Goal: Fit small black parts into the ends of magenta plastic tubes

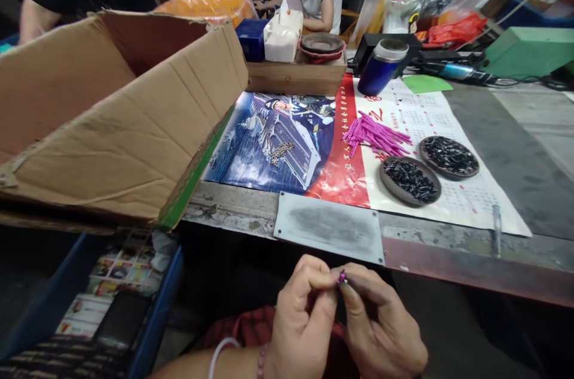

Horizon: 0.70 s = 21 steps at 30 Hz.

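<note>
My left hand [301,310] and my right hand [381,322] meet in front of the table's near edge, fingertips pinched together. Between them shows a tiny purple piece [342,277] with a dark tip; the rest of it is hidden by the fingers. On the table beyond, several thin magenta sticks [379,135] lie in a loose heap. Two shallow brown dishes hold small black parts, a nearer dish [386,183] and a farther dish [476,167]. A little pile of shiny metallic beads [281,153] rests on the poster [233,158].
A grey plate [329,226] sits at the table edge, with a slim metal tool [497,229] to its right. A big open cardboard box [147,128] stands left, above a blue bin [168,283]. Farther back are a blue tumbler [379,71] and two people.
</note>
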Motion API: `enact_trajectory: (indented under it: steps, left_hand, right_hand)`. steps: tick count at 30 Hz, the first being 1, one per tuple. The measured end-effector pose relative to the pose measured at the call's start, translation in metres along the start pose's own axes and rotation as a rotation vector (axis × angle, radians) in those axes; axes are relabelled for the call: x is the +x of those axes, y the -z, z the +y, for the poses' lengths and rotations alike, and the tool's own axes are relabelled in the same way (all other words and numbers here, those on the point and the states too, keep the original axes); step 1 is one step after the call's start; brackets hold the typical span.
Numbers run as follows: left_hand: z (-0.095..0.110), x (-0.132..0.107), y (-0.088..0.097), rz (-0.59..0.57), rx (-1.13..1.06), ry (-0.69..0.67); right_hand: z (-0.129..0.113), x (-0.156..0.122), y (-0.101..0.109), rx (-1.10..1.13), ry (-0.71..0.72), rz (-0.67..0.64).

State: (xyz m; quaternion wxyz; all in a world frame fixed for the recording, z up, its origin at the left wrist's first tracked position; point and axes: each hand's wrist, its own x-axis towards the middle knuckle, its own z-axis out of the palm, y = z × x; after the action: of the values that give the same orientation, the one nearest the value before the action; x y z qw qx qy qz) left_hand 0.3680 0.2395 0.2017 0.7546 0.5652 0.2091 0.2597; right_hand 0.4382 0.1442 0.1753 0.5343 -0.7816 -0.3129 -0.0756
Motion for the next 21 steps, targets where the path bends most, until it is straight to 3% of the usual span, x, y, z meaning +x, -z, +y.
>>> enact_trajectory:
  steps: [10, 15, 17, 21]
  left_hand:
    - [-0.002, -0.007, -0.003, -0.066, 0.067, -0.024]
    - [-0.001, -0.006, -0.004, -0.070, 0.048, -0.004]
    - [-0.001, -0.006, -0.005, -0.058, 0.038, 0.021]
    - [-0.002, -0.006, -0.005, -0.049, 0.007, 0.089]
  right_hand:
    - [-0.009, 0.016, 0.001, -0.088, 0.160, -0.039]
    - [-0.001, 0.012, 0.002, -0.089, 0.143, -0.002]
    - [0.000, 0.016, 0.002, -0.055, 0.105, -0.022]
    - [-0.004, 0.024, 0.001, 0.251, -0.156, -0.256]
